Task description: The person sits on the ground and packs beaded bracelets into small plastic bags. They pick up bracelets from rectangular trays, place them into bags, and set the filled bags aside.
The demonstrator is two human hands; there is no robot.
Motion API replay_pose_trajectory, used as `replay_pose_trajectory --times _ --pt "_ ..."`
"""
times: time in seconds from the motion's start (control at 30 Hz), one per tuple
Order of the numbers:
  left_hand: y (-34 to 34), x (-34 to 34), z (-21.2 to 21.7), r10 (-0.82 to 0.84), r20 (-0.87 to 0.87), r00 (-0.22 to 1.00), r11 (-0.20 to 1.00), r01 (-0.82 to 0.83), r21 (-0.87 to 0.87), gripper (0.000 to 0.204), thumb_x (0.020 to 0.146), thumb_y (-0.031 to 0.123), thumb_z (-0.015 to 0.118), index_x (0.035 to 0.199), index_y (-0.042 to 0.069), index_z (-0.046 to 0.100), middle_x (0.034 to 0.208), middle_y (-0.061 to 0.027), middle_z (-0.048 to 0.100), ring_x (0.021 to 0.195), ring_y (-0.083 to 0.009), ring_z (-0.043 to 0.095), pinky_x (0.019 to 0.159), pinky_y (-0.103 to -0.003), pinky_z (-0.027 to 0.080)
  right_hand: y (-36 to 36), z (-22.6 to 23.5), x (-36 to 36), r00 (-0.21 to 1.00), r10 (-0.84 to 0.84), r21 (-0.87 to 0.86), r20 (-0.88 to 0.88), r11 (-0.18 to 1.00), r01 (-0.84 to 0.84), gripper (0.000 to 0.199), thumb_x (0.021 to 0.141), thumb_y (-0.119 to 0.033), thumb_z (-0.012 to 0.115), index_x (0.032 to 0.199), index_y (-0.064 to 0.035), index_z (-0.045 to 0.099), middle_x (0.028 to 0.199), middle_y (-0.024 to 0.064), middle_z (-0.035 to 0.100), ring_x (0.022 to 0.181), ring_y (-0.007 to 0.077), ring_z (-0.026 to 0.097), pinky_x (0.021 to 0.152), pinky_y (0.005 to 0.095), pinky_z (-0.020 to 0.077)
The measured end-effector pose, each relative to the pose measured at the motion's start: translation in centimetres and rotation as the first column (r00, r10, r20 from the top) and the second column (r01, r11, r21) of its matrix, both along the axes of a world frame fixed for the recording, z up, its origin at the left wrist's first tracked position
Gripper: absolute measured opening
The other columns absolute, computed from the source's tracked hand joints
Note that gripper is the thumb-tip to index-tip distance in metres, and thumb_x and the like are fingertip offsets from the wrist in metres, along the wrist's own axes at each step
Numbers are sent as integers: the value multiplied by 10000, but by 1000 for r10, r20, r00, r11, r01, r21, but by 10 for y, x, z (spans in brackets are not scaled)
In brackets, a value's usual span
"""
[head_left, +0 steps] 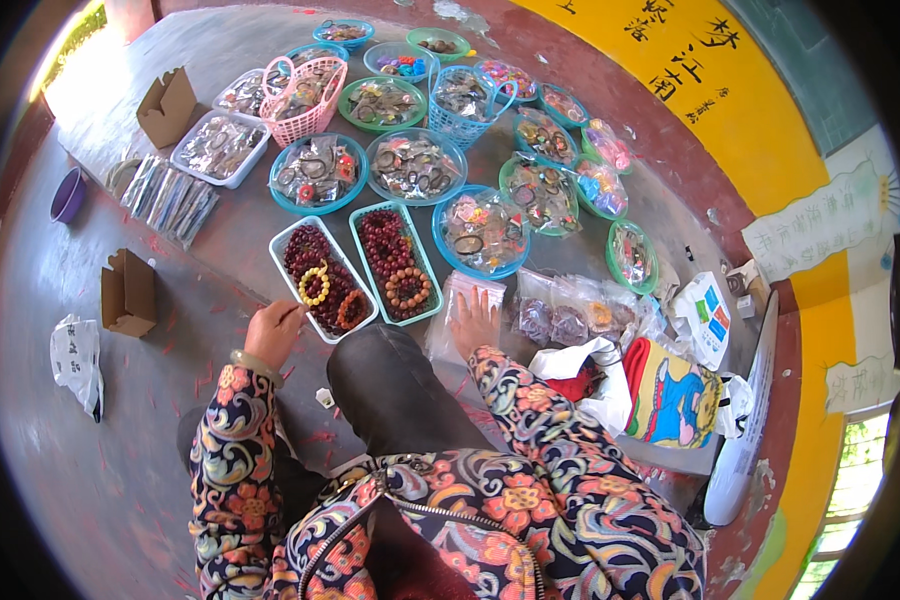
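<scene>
My right hand lies flat with its fingers spread on clear plastic bags. To the left, my left hand is closed, fingers bent together beside the near left corner of a white tray. Whether anything is between those fingers is hidden. Dark red bead bracelets fill this tray, with a yellow bead bracelet and an orange-brown one on top. A pale green tray alongside holds more dark red bracelets and a brown bead bracelet.
Several round baskets of small bagged goods, including a blue basket, stand beyond the trays. Left are cardboard boxes, a purple bowl and a white plastic bag. At right lie bagged bracelets and a colourful cloth bag.
</scene>
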State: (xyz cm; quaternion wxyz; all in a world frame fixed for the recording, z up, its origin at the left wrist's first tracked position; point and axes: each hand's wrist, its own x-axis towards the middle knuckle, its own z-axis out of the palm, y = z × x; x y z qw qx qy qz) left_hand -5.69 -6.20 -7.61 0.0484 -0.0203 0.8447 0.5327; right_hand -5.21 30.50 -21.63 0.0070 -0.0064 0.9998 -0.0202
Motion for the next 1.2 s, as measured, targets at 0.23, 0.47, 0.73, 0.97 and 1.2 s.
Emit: replay_pose_trajectory --times 0.23,0.47,0.73,0.97,1.2 --pt "2 8 13 -75 -5 997 994 74 -78 199 823 145 531 906 -18 610 775 -137 640 722 -234 622 661 -310 469 -5 -34 -3 997 5 -24 73 1000 -3 629 843 -451 450 1386 -199 256 1460 142 116 1340 366 67 1027 559 126" --pt "14 7 23 -143 16 990 977 143 -158 185 814 146 554 909 -3 609 801 -174 618 744 -303 607 665 -334 462 2 -56 -8 1000 17 -1 5 1000 -17 643 831 -495 462 1377 -213 276 1455 128 134 1332 368 94 1036 552 96" --pt "15 9 28 -197 -11 980 964 191 -183 179 819 146 553 908 2 610 783 -181 609 727 -327 593 655 -352 459 -1 -45 -7 999 34 -8 34 999 -33 641 840 -502 436 1385 -216 256 1459 134 121 1339 354 79 1042 545 78" --pt "11 11 27 -195 29 980 964 197 -176 182 813 141 557 913 0 613 781 -162 628 731 -289 615 654 -342 468 0 -26 -12 972 35 -59 233 998 -22 650 855 -488 401 1399 -190 207 1470 134 72 1351 353 24 1048 542 70" --pt "7 7 10 -174 -47 984 964 161 -210 160 804 125 555 886 8 628 795 -148 639 755 -259 626 685 -318 474 63 6 -7 1000 10 -428 6 904 -7 479 834 -381 496 1239 -126 472 1329 129 404 1217 284 388 992 441 295"
